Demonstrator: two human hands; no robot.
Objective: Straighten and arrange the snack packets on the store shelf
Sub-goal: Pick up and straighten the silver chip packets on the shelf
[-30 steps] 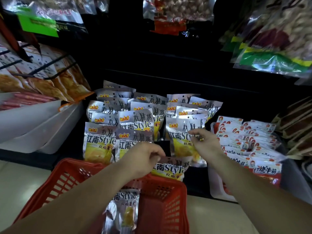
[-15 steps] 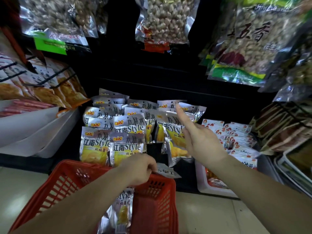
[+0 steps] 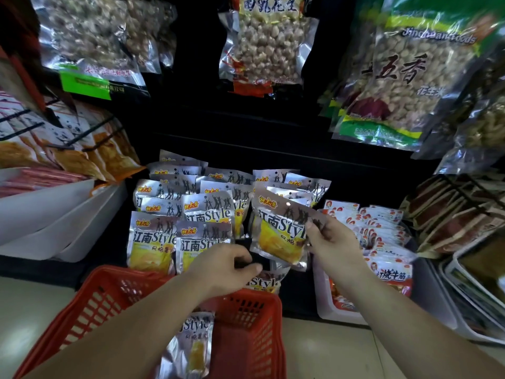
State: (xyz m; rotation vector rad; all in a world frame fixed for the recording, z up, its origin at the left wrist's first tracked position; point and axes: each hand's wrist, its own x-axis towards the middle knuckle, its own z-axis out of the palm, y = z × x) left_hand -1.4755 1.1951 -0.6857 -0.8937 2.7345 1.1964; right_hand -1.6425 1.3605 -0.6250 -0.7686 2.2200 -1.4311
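Observation:
Silver snack packets (image 3: pixel 155 236) with yellow fronts stand in rows on the low dark shelf. My right hand (image 3: pixel 332 242) grips one such packet (image 3: pixel 276 231) by its right edge and holds it tilted in front of the right-hand rows. My left hand (image 3: pixel 226 266) is closed on the top of another silver packet (image 3: pixel 266 281) just above the far rim of a red basket (image 3: pixel 240 324). One more packet (image 3: pixel 191 348) lies inside the basket, partly hidden by my left forearm.
A white tray (image 3: pixel 325 310) of small red-and-white packets sits right of the silver rows. White bins (image 3: pixel 54 214) stand at left under hanging orange packets. Large bags of peanuts (image 3: pixel 265 42) hang above. Dark packets on racks fill the far right.
My right hand, earlier pointing with fingers out at the back rows, has taken hold of a packet and drawn it forward. My left hand kept its packet at the basket rim. The camera tilted upward.

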